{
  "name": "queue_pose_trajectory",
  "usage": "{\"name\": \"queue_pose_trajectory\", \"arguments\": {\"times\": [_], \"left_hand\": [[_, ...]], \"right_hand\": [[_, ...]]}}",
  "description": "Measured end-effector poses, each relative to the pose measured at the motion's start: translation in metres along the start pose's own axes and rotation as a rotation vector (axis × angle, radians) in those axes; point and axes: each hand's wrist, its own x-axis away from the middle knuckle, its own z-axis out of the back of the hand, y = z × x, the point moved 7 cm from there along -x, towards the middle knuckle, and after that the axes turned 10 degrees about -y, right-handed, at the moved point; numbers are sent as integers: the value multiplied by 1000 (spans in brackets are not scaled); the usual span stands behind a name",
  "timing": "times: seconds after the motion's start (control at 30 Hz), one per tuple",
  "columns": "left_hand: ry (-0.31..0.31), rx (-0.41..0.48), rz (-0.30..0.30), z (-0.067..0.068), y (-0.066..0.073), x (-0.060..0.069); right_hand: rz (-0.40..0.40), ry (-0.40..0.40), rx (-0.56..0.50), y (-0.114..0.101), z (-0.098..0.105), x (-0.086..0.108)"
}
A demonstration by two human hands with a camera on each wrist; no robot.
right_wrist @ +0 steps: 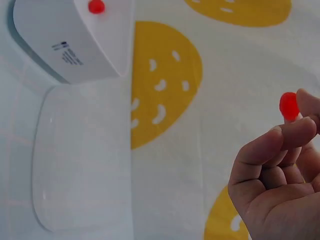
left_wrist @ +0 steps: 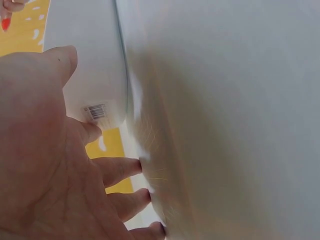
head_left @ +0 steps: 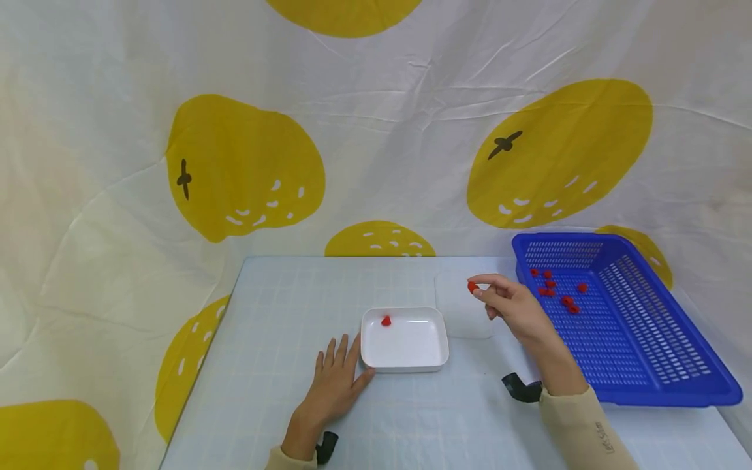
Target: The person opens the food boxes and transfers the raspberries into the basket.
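Note:
My right hand point(head_left: 514, 307) pinches a small red piece point(head_left: 472, 286) between thumb and fingers, raised to the right of a white tray point(head_left: 405, 356). The piece looks rounded in the right wrist view, but its exact kind cannot be told. Another small red piece point(head_left: 386, 320) lies in the tray, toward its back left. My left hand point(head_left: 336, 385) rests on the table with straight, spread fingers, its thumb and index finger at the tray's left side. A barcode label point(left_wrist: 96, 111) shows on the tray's outer wall in the left wrist view.
A blue perforated basket point(head_left: 675, 313) stands at the right, with several small red pieces point(head_left: 549, 284) inside. Under my right hand lies a flat, clear rounded sheet point(head_left: 461, 316) beside the tray. A cloth with yellow fruit prints point(head_left: 247, 170) hangs behind the table point(head_left: 282, 294).

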Motion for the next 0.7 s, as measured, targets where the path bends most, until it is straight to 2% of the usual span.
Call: {"name": "queue_pose_trajectory", "arguments": {"times": [0.23, 0.47, 0.57, 0.7], "left_hand": [[-10, -10, 9, -2, -2, -2], [-4, -10, 8, -3, -2, -1], [-1, -16, 8, -3, -2, -1], [6, -16, 0, -2, -1, -1]], "right_hand": [[64, 66, 22, -12, 38, 20], [101, 85, -22, -11, 73, 32], [93, 102, -74, -8, 90, 37], [33, 133, -169, -1, 117, 43]]}}
